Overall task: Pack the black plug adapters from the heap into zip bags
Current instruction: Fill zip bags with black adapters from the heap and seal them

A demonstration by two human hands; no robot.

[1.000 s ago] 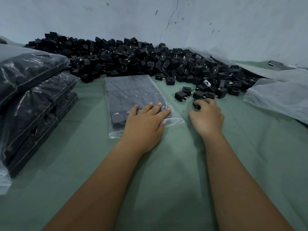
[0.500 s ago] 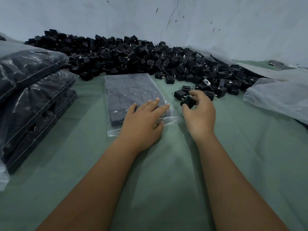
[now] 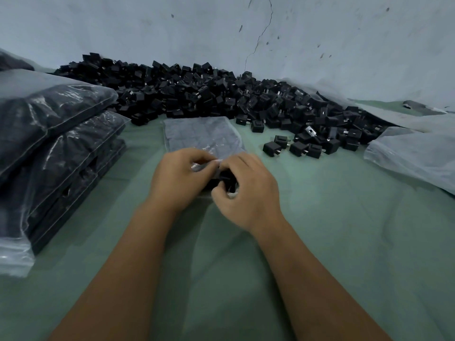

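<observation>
Both hands are meeting at the near, open end of a zip bag (image 3: 204, 136) that is lying flat on the green cloth (image 3: 344, 230) at the centre of the view. The left hand (image 3: 178, 178) is pinching the clear plastic lip of the bag between its fingers (image 3: 209, 159) and thumb, lifting it a little. The right hand (image 3: 248, 193), touching the left at the fingertips, is gripping a black adapter (image 3: 225, 179) with curled fingers right at the bag's mouth; how far the adapter is inside cannot be told, because the hands are covering it. The bag is already holding flat rows of adapters, seen dimly through the plastic.

The heap (image 3: 221, 94) of loose adapters is stretching from 10 o'clock to 2 o'clock along the pale cracked wall (image 3: 246, 33). A few stray adapters (image 3: 272, 148) are lying at 1 o'clock, just beside the bag's right edge. At 9 o'clock, filled bags (image 3: 56, 134) are sitting stacked on one another. At 3 o'clock, empty clear bags (image 3: 413, 156) are lying in a loose pile, well apart from the hands.
</observation>
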